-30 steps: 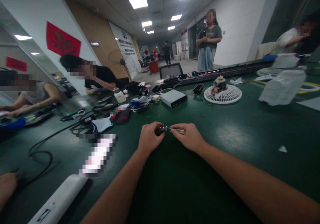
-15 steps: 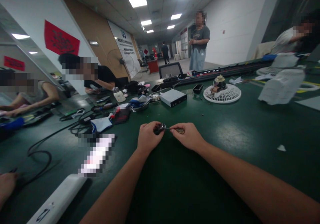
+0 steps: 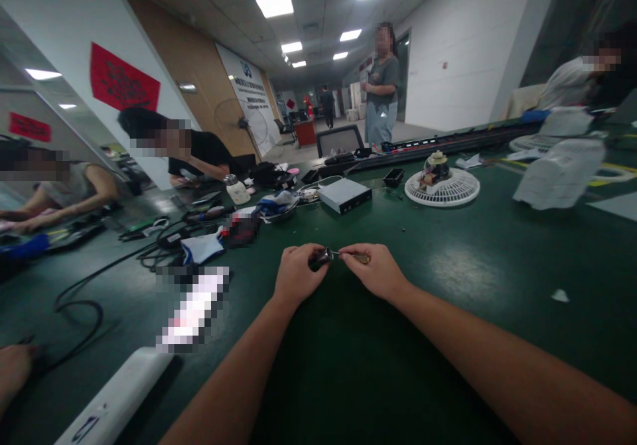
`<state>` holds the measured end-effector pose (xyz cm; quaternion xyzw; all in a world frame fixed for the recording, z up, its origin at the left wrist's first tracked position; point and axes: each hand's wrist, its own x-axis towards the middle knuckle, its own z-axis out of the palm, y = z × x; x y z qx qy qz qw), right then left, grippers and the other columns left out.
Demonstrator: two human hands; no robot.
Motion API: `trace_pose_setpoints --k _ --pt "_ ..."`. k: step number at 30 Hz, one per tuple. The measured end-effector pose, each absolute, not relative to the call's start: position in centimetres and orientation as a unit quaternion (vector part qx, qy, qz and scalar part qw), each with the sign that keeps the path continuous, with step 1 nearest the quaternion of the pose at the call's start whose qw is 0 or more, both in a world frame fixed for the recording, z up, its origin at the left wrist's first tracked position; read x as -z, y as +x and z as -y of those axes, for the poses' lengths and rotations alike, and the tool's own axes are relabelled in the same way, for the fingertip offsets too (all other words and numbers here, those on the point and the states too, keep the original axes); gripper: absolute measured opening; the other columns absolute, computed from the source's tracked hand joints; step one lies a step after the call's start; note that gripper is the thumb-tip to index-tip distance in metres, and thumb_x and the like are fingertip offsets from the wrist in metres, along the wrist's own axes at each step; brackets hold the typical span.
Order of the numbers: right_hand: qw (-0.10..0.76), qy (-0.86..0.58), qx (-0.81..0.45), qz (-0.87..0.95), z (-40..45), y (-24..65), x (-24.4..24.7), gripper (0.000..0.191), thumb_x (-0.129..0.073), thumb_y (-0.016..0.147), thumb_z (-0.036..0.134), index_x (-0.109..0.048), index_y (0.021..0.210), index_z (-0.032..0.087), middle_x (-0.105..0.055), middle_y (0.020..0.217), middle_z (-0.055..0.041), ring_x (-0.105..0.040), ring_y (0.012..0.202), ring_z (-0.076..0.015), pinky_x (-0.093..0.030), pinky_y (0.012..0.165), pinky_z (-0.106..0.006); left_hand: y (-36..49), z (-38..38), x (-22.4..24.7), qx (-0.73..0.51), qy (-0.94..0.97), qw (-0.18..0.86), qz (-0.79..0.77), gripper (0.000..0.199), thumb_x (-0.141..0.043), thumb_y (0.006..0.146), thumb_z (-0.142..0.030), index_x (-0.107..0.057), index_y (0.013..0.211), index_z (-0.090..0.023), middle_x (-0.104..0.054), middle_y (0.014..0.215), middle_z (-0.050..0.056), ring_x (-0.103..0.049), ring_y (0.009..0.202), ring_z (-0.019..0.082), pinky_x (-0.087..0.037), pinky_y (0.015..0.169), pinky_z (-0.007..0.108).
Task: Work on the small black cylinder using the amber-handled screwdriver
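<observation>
Over the green tabletop, my left hand (image 3: 299, 274) is closed around a small dark, shiny cylindrical part (image 3: 321, 258), its round metal end turned toward the right. Just across from it, my right hand (image 3: 377, 271) pinches a screwdriver (image 3: 359, 258) by its brownish handle. The thin shaft points left at the part's round end; I cannot tell whether the tip touches it. My fingers cover much of both things.
A grey-white box (image 3: 345, 195) and a white fan grille with a motor (image 3: 442, 181) lie beyond my hands. At left are a blurred-out phone (image 3: 196, 309), a white device (image 3: 119, 392), cables (image 3: 99, 302) and another person's hand (image 3: 14, 372). White plastic housing (image 3: 560, 173) stands right.
My left hand has tilted the cylindrical part slightly and shifted it a little right. The screwdriver shaft's angle has changed a little. In the background, the standing person has moved left.
</observation>
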<state>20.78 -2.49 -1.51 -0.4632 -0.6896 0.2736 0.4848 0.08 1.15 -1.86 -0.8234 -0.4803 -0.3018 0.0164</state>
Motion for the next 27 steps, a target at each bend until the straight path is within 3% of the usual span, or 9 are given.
trace_pose_setpoints --k 10,19,27 --pt "0.472 -0.455 -0.355 0.667 2.57 20.89 1.67 0.024 -0.063 0.086 0.024 -0.081 0.098 0.014 -0.081 0.087 -0.0086 -0.075 0.074 -0.0213 -0.057 0.066 -0.029 0.24 -0.94 1.56 0.307 -0.819 0.025 0.484 0.024 -0.071 0.079 -0.023 -0.067 0.103 -0.025 -0.075 0.099 0.001 -0.067 0.091 0.023 -0.043 0.090 0.041" --pt "0.486 -0.454 -0.305 0.682 2.64 20.82 1.54 0.025 -0.061 0.089 0.026 -0.081 0.102 0.017 -0.081 0.091 -0.0066 -0.074 0.080 -0.0211 -0.055 0.075 -0.032 0.24 -0.92 1.45 0.294 -0.826 0.010 0.481 0.023 -0.071 0.079 -0.023 -0.068 0.101 -0.024 -0.075 0.098 0.003 -0.069 0.092 0.024 -0.045 0.092 0.042" --pt "0.446 -0.470 -0.305 0.698 2.34 20.83 1.83 0.025 -0.061 0.087 0.024 -0.082 0.099 0.017 -0.081 0.086 -0.0057 -0.073 0.074 -0.0203 -0.055 0.068 -0.030 0.34 -0.90 1.47 0.287 -0.838 0.023 0.464 0.024 -0.069 0.077 -0.018 -0.067 0.100 -0.025 -0.074 0.099 0.001 -0.066 0.095 0.023 -0.042 0.094 0.040"
